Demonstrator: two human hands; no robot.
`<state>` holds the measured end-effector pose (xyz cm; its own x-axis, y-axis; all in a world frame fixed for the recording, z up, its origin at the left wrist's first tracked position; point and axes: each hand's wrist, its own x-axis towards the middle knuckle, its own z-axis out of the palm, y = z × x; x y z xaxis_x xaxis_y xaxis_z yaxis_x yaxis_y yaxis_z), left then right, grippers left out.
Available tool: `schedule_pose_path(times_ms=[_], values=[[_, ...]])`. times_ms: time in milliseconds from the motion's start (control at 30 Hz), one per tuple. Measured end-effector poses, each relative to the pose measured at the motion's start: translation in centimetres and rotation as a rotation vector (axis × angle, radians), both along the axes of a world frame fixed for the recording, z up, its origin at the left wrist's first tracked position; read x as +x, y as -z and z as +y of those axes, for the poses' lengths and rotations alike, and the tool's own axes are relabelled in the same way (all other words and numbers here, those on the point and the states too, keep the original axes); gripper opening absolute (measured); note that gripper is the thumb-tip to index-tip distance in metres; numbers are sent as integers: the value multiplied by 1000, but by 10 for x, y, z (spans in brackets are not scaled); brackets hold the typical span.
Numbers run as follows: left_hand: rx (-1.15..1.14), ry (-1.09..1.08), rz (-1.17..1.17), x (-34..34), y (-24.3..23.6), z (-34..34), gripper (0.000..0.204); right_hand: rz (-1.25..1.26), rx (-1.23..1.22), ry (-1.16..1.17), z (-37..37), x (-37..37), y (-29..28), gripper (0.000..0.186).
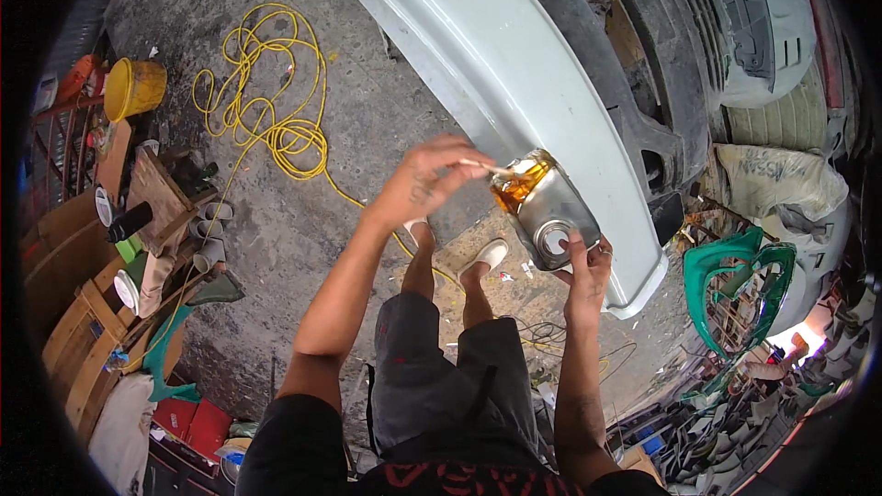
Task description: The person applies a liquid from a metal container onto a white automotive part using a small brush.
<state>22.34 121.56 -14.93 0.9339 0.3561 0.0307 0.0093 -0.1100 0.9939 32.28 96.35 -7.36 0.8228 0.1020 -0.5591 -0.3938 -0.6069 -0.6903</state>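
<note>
My left hand point(430, 182) pinches a thin, pale stick point(490, 168). The far end of the stick reaches the amber liquid point(520, 186) at the upper end of a rectangular metal can point(544, 213). That end looks cut open, with the amber stuff coating its shiny inside. My right hand point(588, 268) grips the can at its lower right, thumb beside the round neck point(553, 238). The can is held tilted above the edge of a long, pale grey car bumper point(542, 46). Whether the stick carries bristles cannot be made out.
Dark car bumpers point(657, 83) are stacked behind the pale one. A yellow hose point(285, 133) lies coiled on the concrete floor point(367, 83). On the left are a yellow bucket point(135, 89) and wooden boards point(87, 349). A green plastic frame point(726, 285) stands at the right.
</note>
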Motion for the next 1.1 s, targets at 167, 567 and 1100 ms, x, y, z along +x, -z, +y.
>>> schedule_pose_path(times_ms=[167, 567, 1100], values=[[-71, -172, 44, 17, 36, 36, 17, -12, 35, 68, -10, 4, -5, 77], [539, -722, -135, 23, 70, 0, 21, -29, 194, 164, -62, 17, -13, 55], [221, -925, 31, 21, 63, 43, 18, -23, 162, 96, -125, 45, -28, 64]])
